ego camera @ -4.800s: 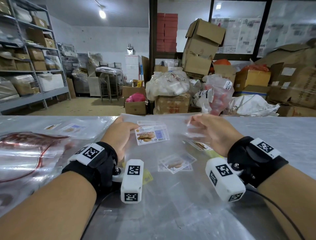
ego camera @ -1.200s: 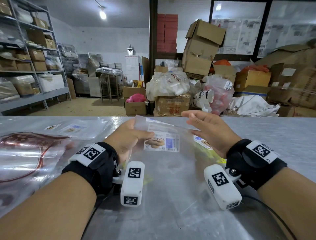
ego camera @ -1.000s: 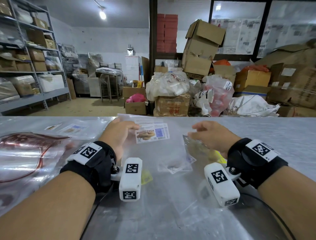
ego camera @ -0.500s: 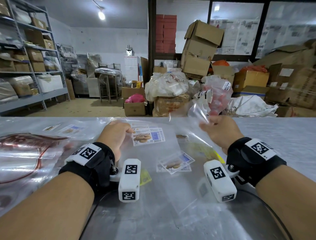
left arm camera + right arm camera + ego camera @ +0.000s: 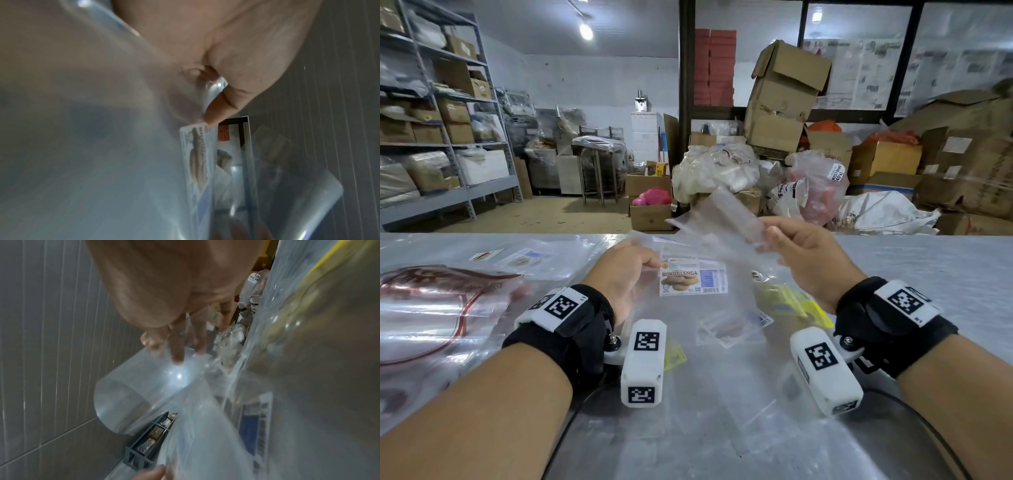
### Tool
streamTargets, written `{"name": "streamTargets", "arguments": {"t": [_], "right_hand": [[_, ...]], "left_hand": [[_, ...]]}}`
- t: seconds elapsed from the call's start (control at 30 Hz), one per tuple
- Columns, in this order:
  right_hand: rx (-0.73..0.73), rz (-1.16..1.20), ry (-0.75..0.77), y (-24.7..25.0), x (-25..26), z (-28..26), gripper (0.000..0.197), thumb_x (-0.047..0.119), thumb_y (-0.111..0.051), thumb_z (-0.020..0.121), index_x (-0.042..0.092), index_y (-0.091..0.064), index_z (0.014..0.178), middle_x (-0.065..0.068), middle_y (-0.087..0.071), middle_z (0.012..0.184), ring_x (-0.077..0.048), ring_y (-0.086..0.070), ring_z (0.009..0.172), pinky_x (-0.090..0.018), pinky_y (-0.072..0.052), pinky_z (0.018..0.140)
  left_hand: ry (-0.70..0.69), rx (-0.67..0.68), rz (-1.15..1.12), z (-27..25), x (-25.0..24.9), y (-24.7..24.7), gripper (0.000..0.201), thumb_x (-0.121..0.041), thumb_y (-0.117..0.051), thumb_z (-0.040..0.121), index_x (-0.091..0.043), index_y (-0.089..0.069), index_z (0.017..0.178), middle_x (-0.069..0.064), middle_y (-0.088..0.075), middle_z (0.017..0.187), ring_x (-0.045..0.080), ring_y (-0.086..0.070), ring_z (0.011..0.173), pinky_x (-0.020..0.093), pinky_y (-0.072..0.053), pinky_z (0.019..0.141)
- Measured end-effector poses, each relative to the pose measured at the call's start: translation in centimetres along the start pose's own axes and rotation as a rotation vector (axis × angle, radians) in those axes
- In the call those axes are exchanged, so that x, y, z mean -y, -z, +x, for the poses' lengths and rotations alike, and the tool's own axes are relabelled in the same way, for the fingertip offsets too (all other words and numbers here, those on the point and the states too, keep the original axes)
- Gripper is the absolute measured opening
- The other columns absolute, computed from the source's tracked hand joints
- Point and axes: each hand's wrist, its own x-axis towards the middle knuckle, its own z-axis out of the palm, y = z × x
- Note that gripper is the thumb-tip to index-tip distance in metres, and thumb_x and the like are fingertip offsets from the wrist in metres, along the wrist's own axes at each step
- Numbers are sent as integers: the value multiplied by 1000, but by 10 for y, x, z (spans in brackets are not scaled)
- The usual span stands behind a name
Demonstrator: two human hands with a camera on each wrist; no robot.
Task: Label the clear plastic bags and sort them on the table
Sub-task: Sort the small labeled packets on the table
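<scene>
Left hand: the left hand (image 5: 619, 270) sits low over the table (image 5: 928, 274), fingers curled, thumb tip pressed on the top left corner of the printed label; it is pinching the labelled clear bag there. In the left wrist view the thumb (image 5: 218, 110) comes down right onto the label's edge.

Labelled bag: this clear plastic bag (image 5: 688, 308) lies just right of the left hand, mostly flat on the table. Its label (image 5: 693, 279) reads "BISKUT LENGA", with a picture of biscuits and a blue panel.

Right hand: the right hand (image 5: 804, 260) is raised above the table, further from the person than the left hand. Its fingers and thumb are closed round one end of a second bag. The right wrist view shows fingers (image 5: 176, 344) lying along the film.

Second bag: a bare clear bag (image 5: 726, 212) sticks up and to the left from the right hand, curled and blurred. I cannot make out any label on it.

Between the hands: nearer the person, more clear bags with small labels (image 5: 732, 325) lie flat.

Under the right hand: a yellow sheet (image 5: 791, 301) shows through the plastic.

Left of the left hand: a pile of large clear bags with red tie loops (image 5: 431, 301); beyond it, a few flat labelled bags (image 5: 524, 257).

Beyond both hands: cardboard boxes (image 5: 784, 102) and stuffed plastic sacks (image 5: 715, 171) on the floor.
</scene>
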Motion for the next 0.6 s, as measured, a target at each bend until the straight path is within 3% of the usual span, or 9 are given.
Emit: {"name": "streamTargets", "arguments": {"t": [0.1,0.17,0.23,0.33,0.43,0.5,0.6], "right_hand": [[52,2,-34,-5,2,-3,31,18,-45,107,37,-69,100,4,-76,104,-13,-65,95,-20,-47,75],[-24,34,-42,-5,3,-3,29,19,-43,107,34,-68,103,5,-76,102,-13,-68,95,-32,-47,77],[-138,95,-44,-2,2,0,27,20,-41,108,30,-66,105,5,-76,99,-15,-71,92,-37,-49,80],[-263,176,-40,2,1,3,19,21,-37,110,24,-54,104,1,-77,95,-20,-73,86,-39,-49,79],[-289,180,-61,2,0,3,20,21,-35,110,20,-49,95,-3,-78,91,-23,-74,79,-41,-49,78],[-282,174,-61,1,-2,2,23,21,-36,110,19,-50,92,-3,-77,87,-24,-73,74,-41,-48,74],[-284,168,-30,-1,-3,3,21,31,-40,108,22,-53,94,1,-71,74,-17,-62,60,-32,-43,63]], "left_hand": [[2,1,-7,-2,0,-1,40,12,-46,86,1,-51,124,32,-70,111,46,-71,101,59,-52,99],[5,-20,-1,-1,0,-1,40,11,-48,85,-5,-53,121,31,-70,111,46,-70,103,59,-51,101],[17,-33,1,0,0,-1,33,9,-51,84,-9,-54,112,30,-71,110,45,-69,106,58,-50,103],[19,-34,15,-1,0,-1,22,8,-51,86,-11,-53,97,27,-72,108,43,-69,107,54,-51,103],[7,-34,21,-2,-1,-1,27,8,-50,87,-10,-54,107,26,-73,108,42,-70,106,51,-53,100],[8,-30,25,-4,-1,-2,23,8,-50,87,-9,-54,102,26,-72,108,42,-70,105,51,-53,99],[16,-36,24,-6,-3,-3,26,6,-53,85,-10,-54,105,27,-71,111,43,-68,108,55,-50,103]]}}
